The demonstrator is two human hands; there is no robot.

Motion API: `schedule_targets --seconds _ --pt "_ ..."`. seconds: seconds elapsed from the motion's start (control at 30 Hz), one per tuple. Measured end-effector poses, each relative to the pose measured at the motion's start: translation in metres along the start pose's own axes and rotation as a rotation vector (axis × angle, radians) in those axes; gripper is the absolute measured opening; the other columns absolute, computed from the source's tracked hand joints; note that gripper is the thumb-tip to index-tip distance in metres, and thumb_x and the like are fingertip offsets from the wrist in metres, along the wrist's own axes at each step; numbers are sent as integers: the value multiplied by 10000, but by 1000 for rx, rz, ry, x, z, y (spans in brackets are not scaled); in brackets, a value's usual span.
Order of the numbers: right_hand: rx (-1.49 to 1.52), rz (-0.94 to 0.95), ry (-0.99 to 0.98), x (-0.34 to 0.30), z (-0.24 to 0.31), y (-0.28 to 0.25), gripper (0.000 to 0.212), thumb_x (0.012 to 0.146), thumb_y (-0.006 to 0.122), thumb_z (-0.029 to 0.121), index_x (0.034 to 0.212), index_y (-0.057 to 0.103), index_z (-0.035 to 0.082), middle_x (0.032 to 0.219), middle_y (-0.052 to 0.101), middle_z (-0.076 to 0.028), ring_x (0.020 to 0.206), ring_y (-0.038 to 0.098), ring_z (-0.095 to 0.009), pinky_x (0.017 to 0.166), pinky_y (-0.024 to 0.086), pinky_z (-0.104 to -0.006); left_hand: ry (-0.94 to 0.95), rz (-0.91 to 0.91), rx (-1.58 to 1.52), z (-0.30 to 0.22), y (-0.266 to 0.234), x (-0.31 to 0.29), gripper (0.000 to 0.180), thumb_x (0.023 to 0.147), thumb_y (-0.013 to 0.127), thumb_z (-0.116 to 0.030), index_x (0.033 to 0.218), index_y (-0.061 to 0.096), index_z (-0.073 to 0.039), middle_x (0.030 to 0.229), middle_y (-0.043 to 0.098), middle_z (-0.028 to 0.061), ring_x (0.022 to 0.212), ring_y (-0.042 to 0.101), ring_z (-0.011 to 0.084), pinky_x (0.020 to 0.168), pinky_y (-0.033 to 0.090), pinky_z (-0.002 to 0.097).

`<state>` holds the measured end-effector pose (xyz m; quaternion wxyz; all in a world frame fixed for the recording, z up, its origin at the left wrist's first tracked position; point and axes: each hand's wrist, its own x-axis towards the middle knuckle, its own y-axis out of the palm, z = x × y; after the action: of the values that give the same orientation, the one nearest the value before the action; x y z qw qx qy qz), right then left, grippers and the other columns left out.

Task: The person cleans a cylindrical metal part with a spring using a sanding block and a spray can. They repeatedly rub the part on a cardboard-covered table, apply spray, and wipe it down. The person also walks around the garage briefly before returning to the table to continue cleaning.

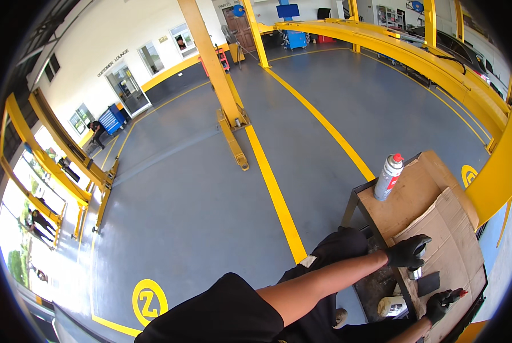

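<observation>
Both my hands wear black gloves over a cart top covered with brown cardboard [447, 240]. My left hand [407, 251] is closed, fingers curled round a small pale, shiny thing that they mostly hide. Just below it, a small silvery-white piece [416, 273] shows beside a flat dark square [429, 284] on the cardboard. Nearer the cart's lower right edge, my right hand [438, 306] is closed on a small dark thing with a red tip [463, 293]; its kind is unclear. A white and grey spray can [389, 177] with a red cap stands upright at the cart's far left corner.
A white jug [391, 306] sits on the cart's lower level. Yellow lift posts [216, 63] rise from the grey floor [181, 183], and a long yellow lift beam [439, 68] crosses at right. A blue tool cabinet [113, 119] and people stand far left.
</observation>
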<state>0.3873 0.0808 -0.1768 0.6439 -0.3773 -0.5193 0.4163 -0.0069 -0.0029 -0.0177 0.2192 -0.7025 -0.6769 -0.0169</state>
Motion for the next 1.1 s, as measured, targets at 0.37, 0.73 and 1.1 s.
schedule_targets --seconds 0.37,0.73,1.1 --pt "1017 260 -237 -27 161 -93 435 971 679 182 1349 540 19 1180 625 -88 966 575 -181 785 487 -308 -138 -41 -146 8 0 22 767 740 773 -249 1415 504 -1 1011 673 127 937 628 210 871 523 365" --pt "908 265 -308 -58 232 -155 324 957 657 130 1244 578 1 1004 591 -57 851 547 -154 719 447 -283 -214 -44 -746 37 -19 22 557 934 735 -215 1392 547 39 1181 675 54 1053 609 80 924 533 292" --pt "880 -12 -422 -65 251 -148 299 968 686 187 1180 584 1 880 603 -15 750 562 -126 668 470 -291 -221 -132 -664 24 -24 18 486 901 754 -196 1297 615 50 1074 704 27 987 617 70 902 534 306"
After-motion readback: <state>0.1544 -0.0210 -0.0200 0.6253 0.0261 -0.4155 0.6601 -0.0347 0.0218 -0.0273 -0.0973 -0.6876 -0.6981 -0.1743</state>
